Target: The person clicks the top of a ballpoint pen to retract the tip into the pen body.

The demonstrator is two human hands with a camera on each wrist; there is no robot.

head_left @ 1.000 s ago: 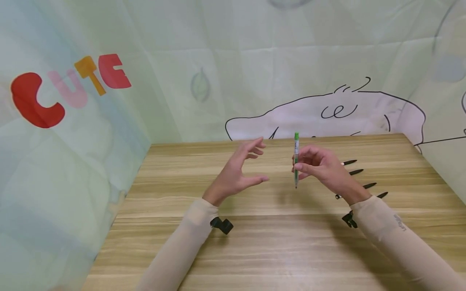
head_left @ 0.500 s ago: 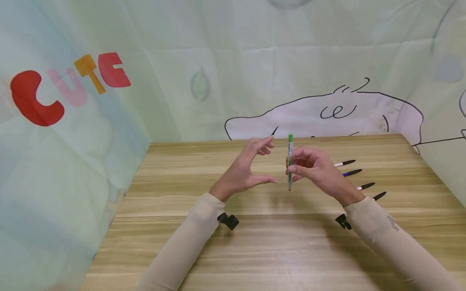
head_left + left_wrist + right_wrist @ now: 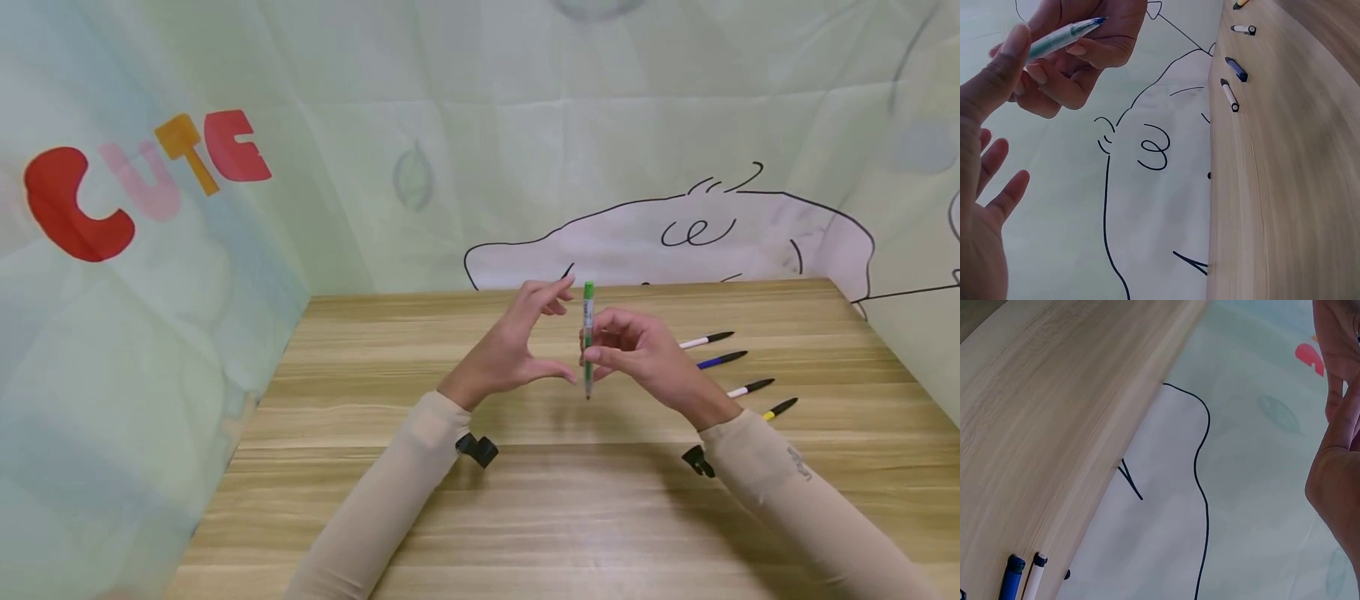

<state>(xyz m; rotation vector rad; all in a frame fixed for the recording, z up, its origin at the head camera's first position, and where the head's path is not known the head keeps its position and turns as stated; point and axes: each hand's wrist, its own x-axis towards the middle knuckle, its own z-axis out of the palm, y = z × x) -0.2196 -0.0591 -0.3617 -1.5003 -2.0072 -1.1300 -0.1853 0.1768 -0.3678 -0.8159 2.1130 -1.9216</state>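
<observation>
Upright above the table, a green-capped pen with a clear barrel is pinched between the thumb and fingers of my right hand. Its tip points down. My left hand is just left of the pen, thumb and fingers spread in a wide C and holding nothing. In the left wrist view the pen shows its dark tip, and the left thumb overlaps its other end. The right wrist view shows part of my right hand at the edge, with the pen hidden.
Right of my right hand, several pens lie in a row on the wooden table: a white pen, a blue pen, another white pen and a yellow pen. A printed cloth hangs behind.
My right hand has moved left with the pen, lowering it slightly. My left hand has moved right towards it, narrowing the gap. More of the pens on the table shows.
</observation>
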